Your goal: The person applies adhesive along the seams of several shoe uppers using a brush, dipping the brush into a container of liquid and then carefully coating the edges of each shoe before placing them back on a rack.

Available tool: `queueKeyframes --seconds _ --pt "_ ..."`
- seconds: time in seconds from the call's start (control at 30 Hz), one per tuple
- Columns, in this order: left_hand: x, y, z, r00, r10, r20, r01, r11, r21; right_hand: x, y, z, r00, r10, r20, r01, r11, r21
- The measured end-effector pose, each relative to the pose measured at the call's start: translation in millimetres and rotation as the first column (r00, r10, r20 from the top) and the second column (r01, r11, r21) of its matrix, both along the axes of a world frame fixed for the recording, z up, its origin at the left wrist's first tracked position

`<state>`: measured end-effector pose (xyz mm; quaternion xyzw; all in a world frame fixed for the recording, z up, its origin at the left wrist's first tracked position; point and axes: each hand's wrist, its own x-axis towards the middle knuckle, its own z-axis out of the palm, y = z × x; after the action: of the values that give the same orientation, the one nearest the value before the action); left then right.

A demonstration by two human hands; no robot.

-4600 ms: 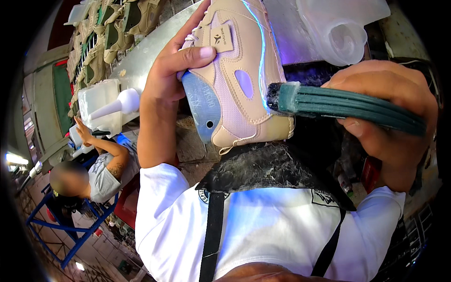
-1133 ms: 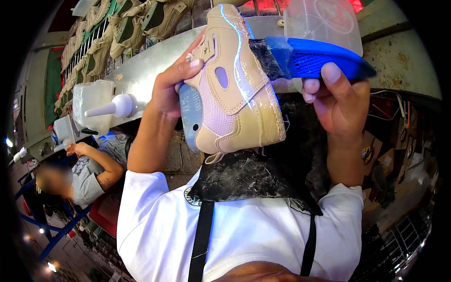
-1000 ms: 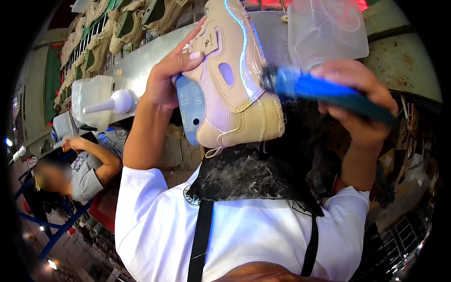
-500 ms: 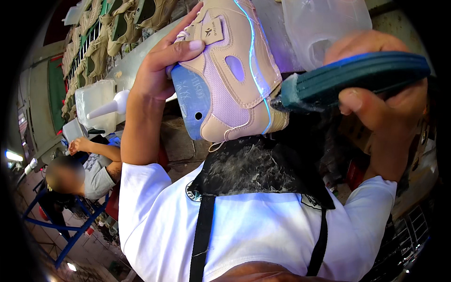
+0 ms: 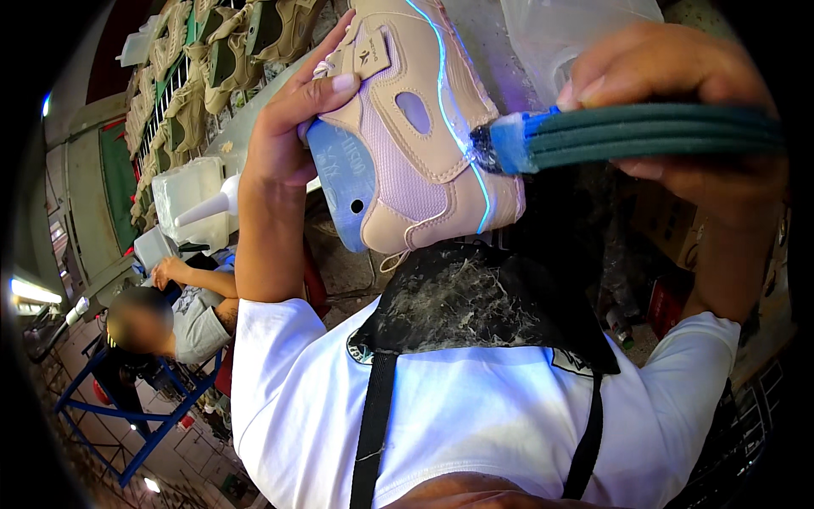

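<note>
A beige shoe upper (image 5: 403, 81) with mauve mesh panels is stretched over a blue shoe last (image 5: 341, 182). My left hand (image 5: 292, 114) grips it from the left, thumb across the collar by the laces. Along the side near its bottom edge runs a glowing blue-white line. On the right, my right hand (image 5: 678, 68) is closed around a brush (image 5: 627, 136) with a thick, dark green grooved handle. The brush's dark, wet-looking bristle tip touches the upper at the glowing line, near the heel.
Behind the shoe stands a translucent plastic container (image 5: 560, 30). A white nozzle (image 5: 203, 204) lies by a clear tub (image 5: 182, 182) at the left. Several more shoe uppers (image 5: 225, 64) hang on a rack at the far left. Another person (image 5: 199, 314) sits beyond a blue metal frame (image 5: 127, 416).
The brush has moved left and up, from the heel's bottom edge onto the glowing line, and its handle has turned. My left hand keeps its hold on the shoe.
</note>
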<state>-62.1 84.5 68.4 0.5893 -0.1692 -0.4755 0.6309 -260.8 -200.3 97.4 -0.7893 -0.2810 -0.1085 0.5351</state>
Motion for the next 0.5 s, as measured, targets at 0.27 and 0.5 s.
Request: queueKeyframes --seconds 0.27,0.5 --pt "-0.5 1.8 0.6 1.000 -0.010 0.003 0.010 1.000 0.014 -17.8 17.4 5.9 0.935 -0.036 -0.352 0.162 0.929 0.333" --pt "-5.1 2.9 -3.5 0.999 0.005 -0.033 -0.010 0.990 -0.138 -16.4 33.0 -24.9 0.748 -0.390 -0.538 0.634 0.659 0.405"
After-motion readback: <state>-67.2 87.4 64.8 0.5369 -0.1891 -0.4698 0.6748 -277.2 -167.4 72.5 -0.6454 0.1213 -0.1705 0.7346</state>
